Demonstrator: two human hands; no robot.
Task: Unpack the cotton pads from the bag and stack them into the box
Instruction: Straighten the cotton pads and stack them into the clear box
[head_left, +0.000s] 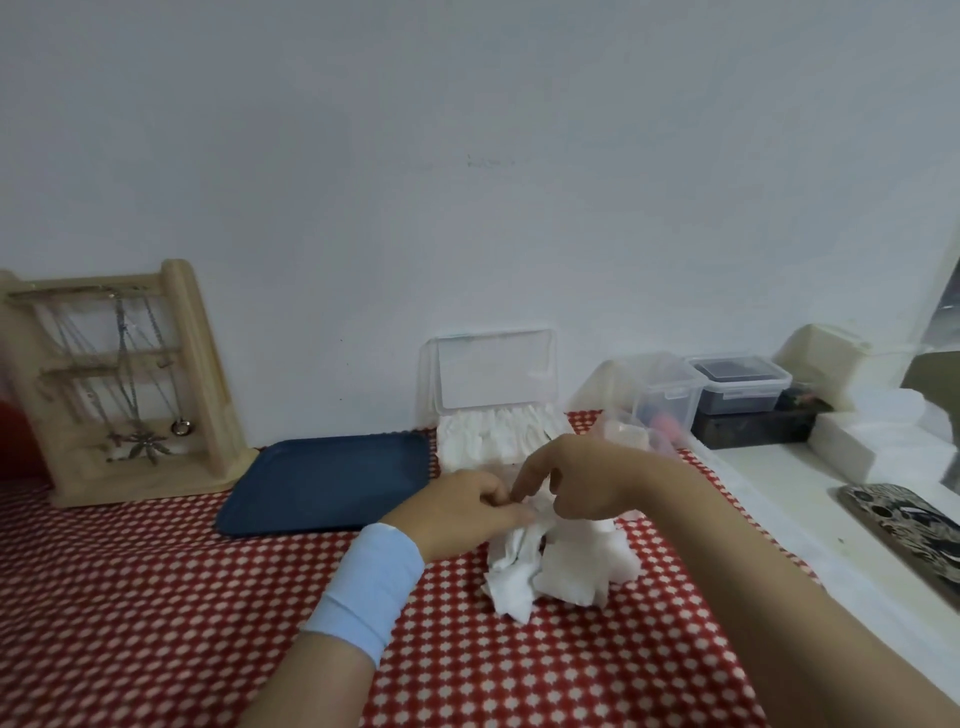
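Cotton edges first: with left hand (467, 514), just before the open part-filled box (493, 379), pinching the top of the heaped cotton pads (571, 566) and right hand (587, 483) curled over them (grasp not discernible), square a small stack before lifting across.

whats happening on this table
A person is handling a loose pile of cotton pads on the red checked cloth. The left hand pinches the pile's top; the right hand curls over it, grip unclear. Behind them the clear box stands open, already holding pads.
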